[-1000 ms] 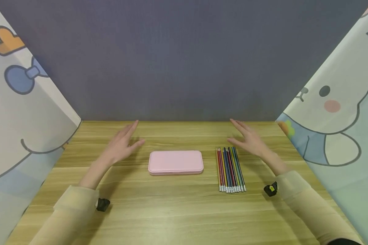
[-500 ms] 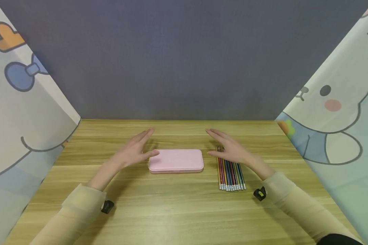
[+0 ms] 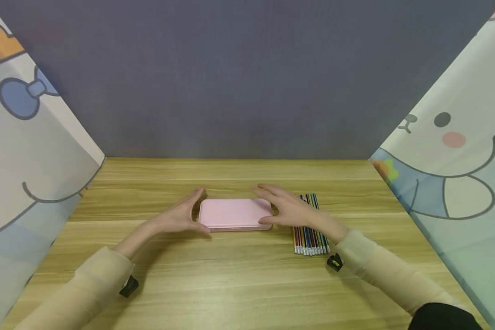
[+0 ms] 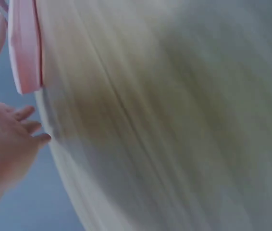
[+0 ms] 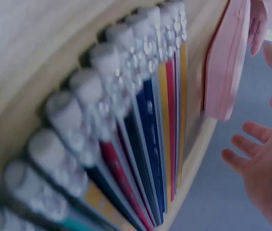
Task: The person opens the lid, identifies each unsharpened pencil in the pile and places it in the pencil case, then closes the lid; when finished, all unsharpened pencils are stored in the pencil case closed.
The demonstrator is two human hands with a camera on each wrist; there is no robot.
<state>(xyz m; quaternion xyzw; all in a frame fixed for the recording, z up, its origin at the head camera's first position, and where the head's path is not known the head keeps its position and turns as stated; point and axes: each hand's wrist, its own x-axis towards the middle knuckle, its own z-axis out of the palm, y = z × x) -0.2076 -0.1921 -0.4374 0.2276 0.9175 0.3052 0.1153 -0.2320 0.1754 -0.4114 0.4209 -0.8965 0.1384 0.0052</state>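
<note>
A closed pink pencil case point(image 3: 235, 213) lies flat in the middle of the table, longer side across. My left hand point(image 3: 181, 217) is at its left end, thumb and fingers spread apart around that end. At the opposite end, my right hand point(image 3: 286, 208) reaches over the pencils with its fingers and thumb overlapping the case's right edge in the head view. Several pencils point(image 3: 309, 240) with white eraser ends lie side by side under the right wrist. In the right wrist view the pencils point(image 5: 141, 115) fill the foreground, and the case point(image 5: 225, 62) stands beyond the relaxed fingers.
The wooden table point(image 3: 231, 284) meets a dark grey panel point(image 3: 239, 82) at the back. Cartoon-printed sheets line the left and right sides. Each sleeve carries a small black device near the cuff.
Both hands have come inward and down to the two ends of the pencil case. My right hand has passed over the pencils. The case and pencils stay where they were.
</note>
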